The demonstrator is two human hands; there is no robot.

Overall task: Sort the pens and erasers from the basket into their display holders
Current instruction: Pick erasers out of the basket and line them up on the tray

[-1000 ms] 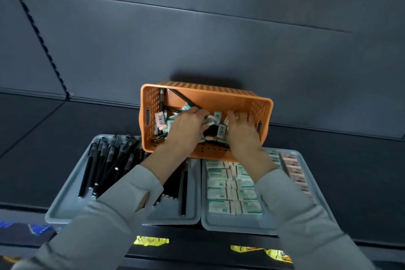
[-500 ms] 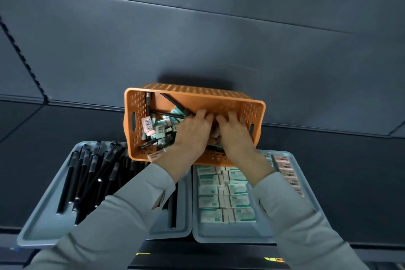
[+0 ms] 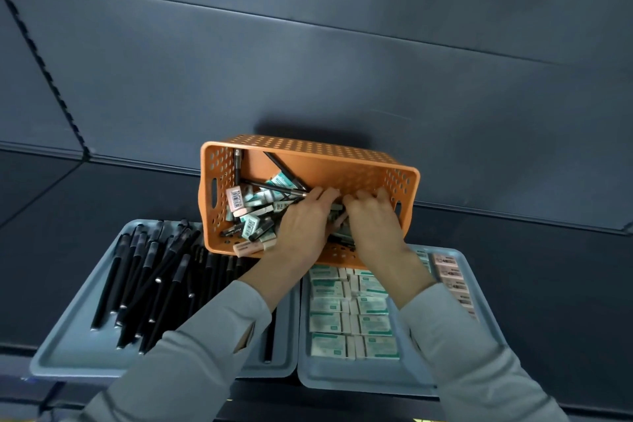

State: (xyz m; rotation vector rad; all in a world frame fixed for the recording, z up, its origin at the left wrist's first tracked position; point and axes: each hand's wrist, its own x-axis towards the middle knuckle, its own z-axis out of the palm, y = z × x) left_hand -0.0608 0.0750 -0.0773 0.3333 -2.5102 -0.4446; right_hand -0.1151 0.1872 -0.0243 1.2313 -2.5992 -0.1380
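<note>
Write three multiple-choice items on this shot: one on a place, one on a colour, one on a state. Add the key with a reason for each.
1. The sorted black pens lie in: A. the left grey-blue plastic tray; B. the right tray; C. the floor.
2. The perforated plastic basket is: A. green; B. orange; C. white.
3. That basket is: A. empty; B. upside down; C. loaded with loose pens and boxed erasers.

Key
1 A: the pens fan out across the left tray.
2 B: its holed walls are orange.
3 C: pens and erasers are piled inside it, around the left hand and the right hand.
</note>
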